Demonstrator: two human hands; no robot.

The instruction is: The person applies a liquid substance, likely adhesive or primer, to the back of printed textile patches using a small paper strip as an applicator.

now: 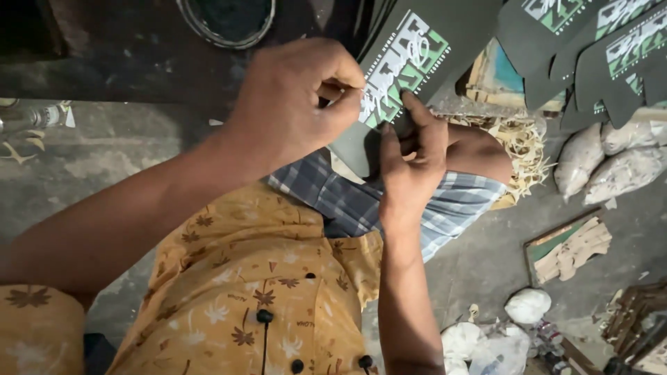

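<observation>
From my feed, the left hand (295, 104) is pinching the edge of a dark printed fabric piece (403, 62) while the right hand (410, 160) props it from below, fingers pressed flat, so the green-white print stays taut above the knee.

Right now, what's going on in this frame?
A person in a yellow patterned shirt holds a dark printed sheet with both bare hands, above a knee in plaid cloth. The left hand pinches the sheet's edge by the green-and-white print; the right hand grips it from below, fingers spread over the dark surface. More printed sheets lie at upper right. White sacks and a wooden frame sit on the floor.
</observation>
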